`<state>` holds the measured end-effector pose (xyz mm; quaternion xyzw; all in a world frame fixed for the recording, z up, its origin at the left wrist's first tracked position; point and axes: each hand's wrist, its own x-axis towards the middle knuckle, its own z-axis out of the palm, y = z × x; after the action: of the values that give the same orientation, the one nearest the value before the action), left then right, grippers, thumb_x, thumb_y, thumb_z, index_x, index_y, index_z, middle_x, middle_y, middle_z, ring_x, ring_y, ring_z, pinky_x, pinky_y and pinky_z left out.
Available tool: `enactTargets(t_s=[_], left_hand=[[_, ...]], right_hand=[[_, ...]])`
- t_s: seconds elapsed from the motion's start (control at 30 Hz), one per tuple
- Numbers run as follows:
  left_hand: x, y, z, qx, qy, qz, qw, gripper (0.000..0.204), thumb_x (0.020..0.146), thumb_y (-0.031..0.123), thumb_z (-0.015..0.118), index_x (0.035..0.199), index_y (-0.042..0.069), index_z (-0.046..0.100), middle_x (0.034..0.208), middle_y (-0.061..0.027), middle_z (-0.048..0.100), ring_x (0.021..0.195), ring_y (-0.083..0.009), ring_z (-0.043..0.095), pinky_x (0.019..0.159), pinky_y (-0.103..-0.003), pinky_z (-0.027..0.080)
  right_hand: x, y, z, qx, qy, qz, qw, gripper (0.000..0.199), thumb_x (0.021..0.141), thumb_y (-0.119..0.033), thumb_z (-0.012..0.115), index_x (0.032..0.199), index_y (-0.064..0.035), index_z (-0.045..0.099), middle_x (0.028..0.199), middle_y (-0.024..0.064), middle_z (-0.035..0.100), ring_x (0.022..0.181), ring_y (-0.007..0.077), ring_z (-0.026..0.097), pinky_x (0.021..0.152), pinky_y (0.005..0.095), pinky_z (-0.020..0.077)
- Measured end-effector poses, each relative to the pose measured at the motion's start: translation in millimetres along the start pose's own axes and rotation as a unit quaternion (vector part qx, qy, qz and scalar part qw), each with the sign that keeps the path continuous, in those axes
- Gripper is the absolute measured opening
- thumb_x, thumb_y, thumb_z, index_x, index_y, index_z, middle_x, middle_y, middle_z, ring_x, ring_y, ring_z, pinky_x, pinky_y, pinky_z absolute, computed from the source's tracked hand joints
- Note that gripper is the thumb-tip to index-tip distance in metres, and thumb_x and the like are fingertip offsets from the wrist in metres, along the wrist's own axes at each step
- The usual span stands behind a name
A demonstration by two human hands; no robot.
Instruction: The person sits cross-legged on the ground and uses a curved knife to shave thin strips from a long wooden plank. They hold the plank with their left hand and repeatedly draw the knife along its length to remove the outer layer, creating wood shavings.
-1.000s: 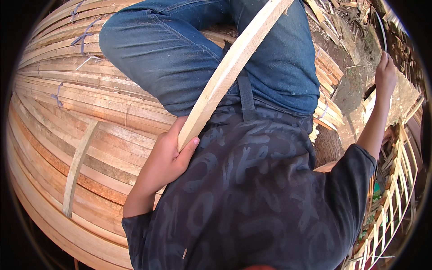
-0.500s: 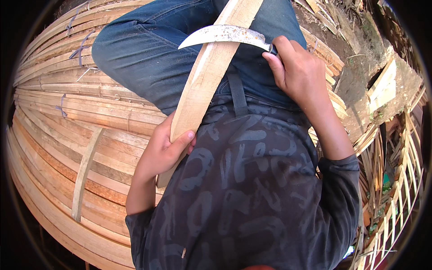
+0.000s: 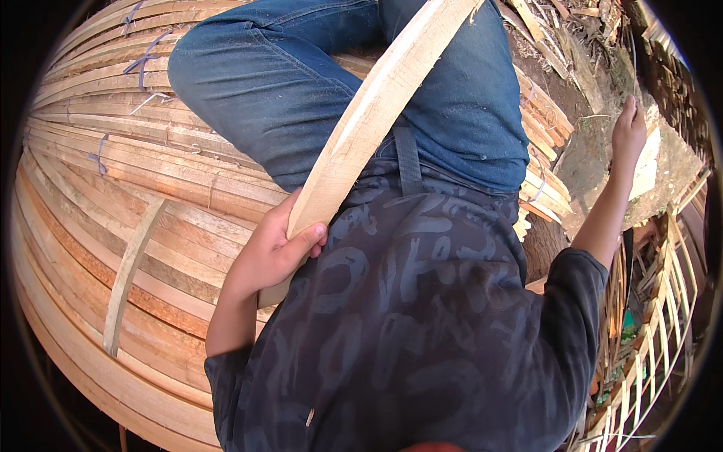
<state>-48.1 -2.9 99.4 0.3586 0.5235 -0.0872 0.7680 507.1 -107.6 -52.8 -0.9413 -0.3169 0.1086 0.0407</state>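
Note:
A long pale wooden board point(image 3: 369, 113) slants across my lap, its upper end over my thigh and its lower end beside my waist. My left hand point(image 3: 273, 252) is wrapped round its lower part, thumb lying on the face. Out at the far right, my right hand point(image 3: 629, 135) is raised away from the board and closed round the knife's handle, which the fingers mostly hide. The curved knife point(image 3: 633, 68) points upward from the fist, its blade turned nearly edge-on, so it shows as a thin line.
Bundles of wooden strips point(image 3: 143, 162) tied with blue cord spread out on the left, with a loose batten point(image 3: 132, 275) across them. To the right are a stone slab point(image 3: 674, 166), scrap wood point(image 3: 531, 34) and a slatted lattice point(image 3: 659, 331).
My right hand has swung the knife from above the board out to the far right, and the blade has turned from lying across to pointing up. The left hand still grips the board.

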Motion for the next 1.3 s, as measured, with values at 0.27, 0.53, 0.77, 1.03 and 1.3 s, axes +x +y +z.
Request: enactTargets(t_s=[0.27, 0.53, 0.77, 1.03, 1.3], left_hand=[[7.4, 26.0, 6.9, 0.301, 0.119, 0.075, 0.943, 0.030, 0.094, 0.009, 0.056, 0.121, -0.003, 0.051, 0.086, -0.0166, 0.064, 0.079, -0.0229, 0.064, 0.073, -0.033, 0.048], [19.2, 14.6, 11.9, 0.298, 0.137, 0.102, 0.939, 0.030, 0.094, 0.009, 0.057, 0.121, -0.003, 0.052, 0.089, -0.0207, 0.066, 0.082, -0.0297, 0.066, 0.074, -0.035, 0.049], [30.2, 1.9, -0.5, 0.290, 0.133, 0.123, 0.940, 0.029, 0.092, 0.010, 0.058, 0.119, -0.001, 0.056, 0.088, -0.0222, 0.065, 0.083, -0.0365, 0.064, 0.073, -0.038, 0.050], [28.3, -31.0, -36.4, 0.227, 0.086, 0.059, 0.968, 0.028, 0.093, 0.012, 0.061, 0.115, -0.004, 0.058, 0.072, -0.0092, 0.061, 0.065, -0.0131, 0.057, 0.062, -0.029, 0.047], [58.9, -28.3, -28.1, 0.185, 0.068, 0.053, 0.979, 0.032, 0.091, 0.016, 0.066, 0.115, -0.005, 0.060, 0.080, -0.0096, 0.064, 0.070, -0.0149, 0.059, 0.064, -0.029, 0.047]], right_hand=[[-132.8, -159.7, 11.4, 0.275, -0.029, -0.175, 0.945, 0.026, 0.095, -0.025, 0.063, 0.098, 0.0012, 0.061, 0.061, 0.0111, 0.058, 0.053, 0.0200, 0.057, 0.052, 0.0319, 0.0430], [-174.3, -197.0, -11.6, 0.259, -0.152, -0.351, 0.887, 0.026, 0.084, -0.025, 0.073, 0.095, -0.0063, 0.060, 0.070, 0.0084, 0.059, 0.056, 0.0272, 0.059, 0.051, 0.0367, 0.0457], [-105.2, -174.2, 14.1, 0.077, 0.037, -0.369, 0.926, 0.028, 0.091, -0.035, 0.066, 0.088, -0.0093, 0.056, 0.064, 0.0081, 0.059, 0.056, 0.0299, 0.061, 0.051, 0.0387, 0.0469], [-1.2, -104.8, -18.1, -0.053, 0.078, -0.028, 0.995, 0.051, 0.099, -0.050, 0.043, 0.097, -0.0029, 0.063, 0.090, 0.0192, 0.069, 0.091, 0.0374, 0.066, 0.076, 0.0474, 0.0483], [-131.9, -207.1, -10.3, 0.170, -0.085, -0.362, 0.913, 0.033, 0.092, -0.040, 0.064, 0.087, -0.0078, 0.058, 0.062, 0.0072, 0.055, 0.052, 0.0256, 0.058, 0.047, 0.0374, 0.0433]])
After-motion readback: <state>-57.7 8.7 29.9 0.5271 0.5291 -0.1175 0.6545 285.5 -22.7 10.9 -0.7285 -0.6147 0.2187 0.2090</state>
